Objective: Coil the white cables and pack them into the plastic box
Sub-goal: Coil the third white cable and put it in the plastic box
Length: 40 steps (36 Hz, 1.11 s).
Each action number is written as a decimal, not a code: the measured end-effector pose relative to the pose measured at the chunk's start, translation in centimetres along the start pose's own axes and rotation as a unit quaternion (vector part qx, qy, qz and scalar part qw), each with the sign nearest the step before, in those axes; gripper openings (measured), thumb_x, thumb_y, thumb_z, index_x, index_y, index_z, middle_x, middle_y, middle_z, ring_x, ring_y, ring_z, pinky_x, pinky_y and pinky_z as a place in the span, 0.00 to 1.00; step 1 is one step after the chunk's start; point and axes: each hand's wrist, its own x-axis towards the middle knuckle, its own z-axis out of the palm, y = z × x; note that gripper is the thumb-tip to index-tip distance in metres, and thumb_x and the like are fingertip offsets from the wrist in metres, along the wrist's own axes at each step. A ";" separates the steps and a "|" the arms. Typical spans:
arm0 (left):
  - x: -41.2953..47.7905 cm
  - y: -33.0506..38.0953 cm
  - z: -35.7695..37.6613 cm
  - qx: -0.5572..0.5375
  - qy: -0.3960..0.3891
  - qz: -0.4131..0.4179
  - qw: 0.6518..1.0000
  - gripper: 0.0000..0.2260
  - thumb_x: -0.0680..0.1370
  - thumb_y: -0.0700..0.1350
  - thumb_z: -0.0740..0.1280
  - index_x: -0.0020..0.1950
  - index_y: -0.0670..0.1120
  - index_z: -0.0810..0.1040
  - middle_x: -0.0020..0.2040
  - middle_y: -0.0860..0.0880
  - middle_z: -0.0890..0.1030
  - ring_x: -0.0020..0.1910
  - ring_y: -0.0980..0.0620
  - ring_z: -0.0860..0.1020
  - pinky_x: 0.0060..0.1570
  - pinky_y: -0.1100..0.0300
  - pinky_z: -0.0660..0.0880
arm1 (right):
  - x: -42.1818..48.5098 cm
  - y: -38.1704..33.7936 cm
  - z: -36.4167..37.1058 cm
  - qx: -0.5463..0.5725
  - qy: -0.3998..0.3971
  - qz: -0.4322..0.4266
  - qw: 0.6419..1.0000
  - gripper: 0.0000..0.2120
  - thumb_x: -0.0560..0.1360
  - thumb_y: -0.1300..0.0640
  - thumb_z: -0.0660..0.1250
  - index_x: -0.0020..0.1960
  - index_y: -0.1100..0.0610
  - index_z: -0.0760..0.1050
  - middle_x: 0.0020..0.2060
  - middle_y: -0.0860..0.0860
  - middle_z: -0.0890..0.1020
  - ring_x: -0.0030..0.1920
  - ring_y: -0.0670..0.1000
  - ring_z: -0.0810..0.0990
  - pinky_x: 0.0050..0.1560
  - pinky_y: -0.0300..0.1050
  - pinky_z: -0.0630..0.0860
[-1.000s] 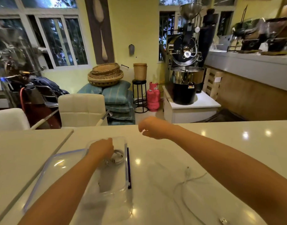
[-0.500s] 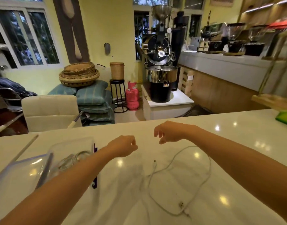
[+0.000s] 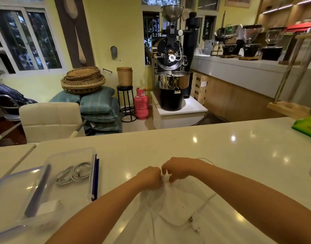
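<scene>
A clear plastic box point(image 3: 70, 154) with blue clips stands on the white table at the left. Inside it lies one coiled white cable point(image 3: 73, 174). A second, loose white cable point(image 3: 204, 203) sprawls over the table in front of me, its connector point(image 3: 194, 223) lying near the front. My left hand point(image 3: 149, 176) and my right hand point(image 3: 178, 169) meet knuckle to knuckle above the loose cable, to the right of the box. Both have their fingers curled down, pinching the cable where they meet. Part of the cable runs behind my right wrist.
The box's clear lid point(image 3: 8, 192) lies flat beside the box at the far left. A white block point(image 3: 48, 206) sits at the box's near end. A green object point(image 3: 307, 128) rests at the table's far right. A white chair point(image 3: 49, 120) stands beyond the far edge.
My left hand came out of the box, leaving the coiled cable inside, and moved right. Both hands came together and dropped onto the loose cable. The view swung right.
</scene>
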 end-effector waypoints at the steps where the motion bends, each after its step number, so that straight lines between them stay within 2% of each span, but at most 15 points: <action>1: 0.0 -0.1 -0.1 -0.002 0.004 0.003 1.000 0.13 0.78 0.43 0.57 0.58 0.38 0.73 0.59 0.40 0.77 0.48 0.47 0.74 0.47 0.55 0.70 | 0.1 0.1 0.1 0.011 0.004 0.006 1.000 0.23 0.75 0.57 0.65 0.67 0.57 0.64 0.63 0.57 0.73 0.61 0.57 0.72 0.58 0.49 0.71; 3: 0.1 -0.3 -0.6 -0.014 0.022 0.010 1.000 0.13 0.78 0.42 0.56 0.57 0.37 0.73 0.59 0.39 0.77 0.46 0.48 0.71 0.45 0.57 0.67 | 0.2 0.4 0.1 0.042 0.023 0.017 0.999 0.24 0.74 0.56 0.65 0.68 0.56 0.62 0.63 0.58 0.73 0.60 0.58 0.73 0.59 0.51 0.71; 6: -0.1 -0.3 -2.0 -0.038 0.064 0.024 0.997 0.13 0.79 0.42 0.57 0.58 0.38 0.73 0.59 0.40 0.77 0.55 0.43 0.75 0.53 0.53 0.71 | 0.2 0.8 -0.6 0.070 0.063 0.007 0.996 0.24 0.74 0.56 0.65 0.68 0.56 0.62 0.64 0.57 0.72 0.62 0.58 0.71 0.61 0.51 0.69; 10: -0.4 -0.3 -4.6 -0.069 0.128 0.061 0.987 0.12 0.78 0.42 0.58 0.59 0.39 0.73 0.60 0.40 0.77 0.58 0.42 0.75 0.57 0.52 0.71 | -0.1 1.0 -2.4 0.091 0.123 -0.026 0.988 0.17 0.76 0.56 0.62 0.64 0.58 0.69 0.63 0.56 0.75 0.62 0.56 0.72 0.62 0.49 0.69; 13: -0.8 -0.5 -6.8 -0.061 0.174 0.077 0.980 0.11 0.79 0.44 0.58 0.57 0.41 0.74 0.58 0.40 0.78 0.56 0.43 0.75 0.54 0.53 0.71 | -0.8 1.2 -4.6 0.102 0.183 -0.038 0.977 0.14 0.78 0.57 0.59 0.60 0.60 0.73 0.59 0.57 0.79 0.58 0.56 0.75 0.59 0.48 0.69; 16: -1.6 -0.2 -9.2 -0.073 0.239 0.093 0.964 0.11 0.79 0.45 0.59 0.56 0.42 0.74 0.55 0.41 0.78 0.52 0.44 0.76 0.50 0.54 0.72 | -1.8 1.3 -7.3 0.090 0.237 -0.039 0.967 0.14 0.78 0.56 0.57 0.56 0.62 0.75 0.50 0.58 0.80 0.46 0.53 0.75 0.50 0.45 0.70; 18: -2.3 0.1 -10.9 -0.127 0.281 0.114 0.944 0.08 0.79 0.44 0.58 0.54 0.42 0.73 0.47 0.43 0.78 0.44 0.48 0.76 0.40 0.62 0.72 | -2.5 1.3 -9.1 0.093 0.283 -0.035 0.954 0.14 0.79 0.55 0.56 0.54 0.62 0.75 0.43 0.56 0.78 0.43 0.50 0.74 0.47 0.45 0.71; 21: -3.4 0.6 -13.1 -0.332 0.323 0.138 0.875 0.05 0.79 0.43 0.58 0.44 0.44 0.70 0.35 0.48 0.76 0.31 0.54 0.73 0.26 0.70 0.68 | -3.6 1.2 -11.3 0.122 0.390 -0.029 0.912 0.14 0.78 0.55 0.58 0.51 0.62 0.77 0.39 0.54 0.77 0.41 0.51 0.74 0.50 0.50 0.75; 24: -4.2 1.0 -14.6 -0.548 0.258 0.130 0.785 0.13 0.80 0.47 0.55 0.39 0.44 0.73 0.37 0.46 0.78 0.35 0.52 0.77 0.34 0.64 0.73 | -4.4 0.9 -12.7 0.174 0.522 -0.038 0.834 0.13 0.77 0.56 0.60 0.49 0.64 0.79 0.39 0.60 0.82 0.39 0.56 0.77 0.47 0.54 0.76; 27: -4.5 1.1 -16.4 -0.699 0.179 0.126 0.681 0.17 0.80 0.52 0.54 0.44 0.41 0.74 0.41 0.44 0.80 0.40 0.49 0.79 0.41 0.59 0.75 | -4.8 -0.1 -13.1 0.187 0.606 -0.062 0.771 0.12 0.76 0.58 0.62 0.47 0.65 0.80 0.38 0.61 0.83 0.37 0.56 0.79 0.42 0.50 0.76; 29: -4.8 1.0 -17.8 -0.755 0.162 0.150 0.617 0.16 0.80 0.50 0.53 0.46 0.40 0.74 0.42 0.44 0.80 0.41 0.50 0.80 0.41 0.58 0.77 | -4.8 -0.8 -12.6 0.170 0.625 -0.081 0.758 0.11 0.75 0.57 0.64 0.47 0.64 0.80 0.35 0.60 0.84 0.33 0.56 0.80 0.38 0.52 0.77; 30: -5.0 1.1 -18.3 -0.765 0.159 0.165 0.602 0.15 0.81 0.47 0.52 0.46 0.40 0.73 0.43 0.44 0.80 0.40 0.50 0.80 0.41 0.59 0.78 | -4.8 -1.2 -12.2 0.163 0.619 -0.086 0.763 0.12 0.74 0.56 0.64 0.46 0.64 0.80 0.33 0.60 0.83 0.31 0.57 0.79 0.35 0.53 0.77; 33: -6.0 1.4 -19.6 -0.756 0.149 0.193 0.607 0.13 0.81 0.40 0.50 0.46 0.40 0.72 0.39 0.45 0.80 0.33 0.54 0.81 0.34 0.63 0.80 | -5.0 -2.1 -11.5 0.124 0.568 -0.119 0.805 0.14 0.73 0.52 0.63 0.44 0.64 0.77 0.33 0.57 0.81 0.31 0.55 0.77 0.34 0.50 0.75; 36: -6.7 1.6 -20.0 -0.733 0.123 0.202 0.638 0.12 0.81 0.40 0.50 0.47 0.41 0.73 0.26 0.50 0.76 0.22 0.57 0.75 0.28 0.64 0.78 | -5.3 -2.3 -11.8 0.094 0.481 -0.134 0.862 0.13 0.73 0.53 0.66 0.51 0.62 0.75 0.45 0.56 0.81 0.42 0.50 0.75 0.43 0.43 0.73; 40: -7.5 1.3 -20.1 -0.699 0.089 0.217 0.676 0.12 0.81 0.44 0.50 0.50 0.45 0.73 0.23 0.53 0.70 0.19 0.59 0.67 0.21 0.67 0.69 | -5.1 -0.9 -12.8 0.223 0.409 -0.104 0.879 0.23 0.69 0.58 0.71 0.61 0.59 0.67 0.58 0.57 0.75 0.57 0.53 0.74 0.57 0.46 0.74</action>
